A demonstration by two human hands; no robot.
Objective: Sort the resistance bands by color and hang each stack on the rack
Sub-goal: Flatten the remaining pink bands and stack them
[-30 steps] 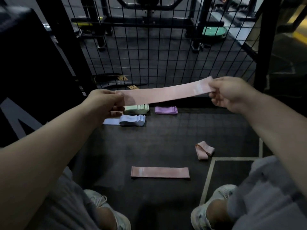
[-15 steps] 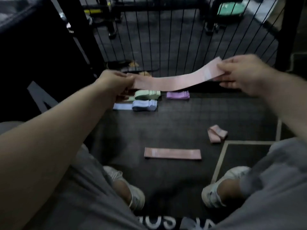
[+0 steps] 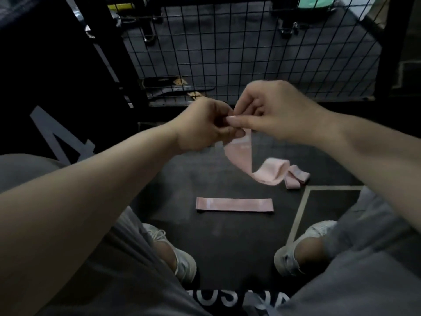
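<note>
Pink band (image 3: 243, 163) held off the floor on the near side of the wire grid (image 3: 250, 53), doubled over with its loop hanging down. Left hand (image 3: 205, 126) and right hand (image 3: 275, 115) touch, both pinching its top ends. Flat pink band (image 3: 234, 204) lies on the floor, farther from the grid. Crumpled pink band (image 3: 297, 179) lies on the floor, nearer the grid than the flat one.

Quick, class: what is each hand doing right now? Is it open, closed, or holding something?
Left hand: closed, pinching the pink band.
Right hand: closed, pinching the same band.
</note>
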